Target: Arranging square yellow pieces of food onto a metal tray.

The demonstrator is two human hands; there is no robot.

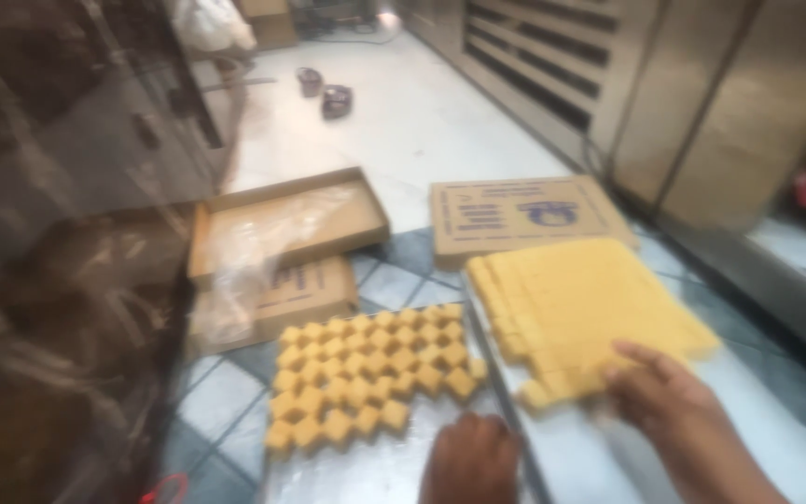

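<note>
Low in the frame, right of centre, the right hand [664, 392] lies with fingers spread flat on the near edge of a scored yellow slab [590, 303], seemingly steadying or loosening a piece; it grips nothing that shows. Beside it, bottom centre, the left hand [471, 457] rests knuckles-up on a metal tray [375, 471]; whether it is closed around anything I cannot tell. Cut yellow cubes [370, 369] sit in tidy rows on that tray, packed close to save room. Beyond, towards upper left, an open cardboard box [286, 224] with plastic lining rests on a second box, and a flat box [524, 217] lies behind the slab. Blur and a dark reflection hide the left side.
</note>
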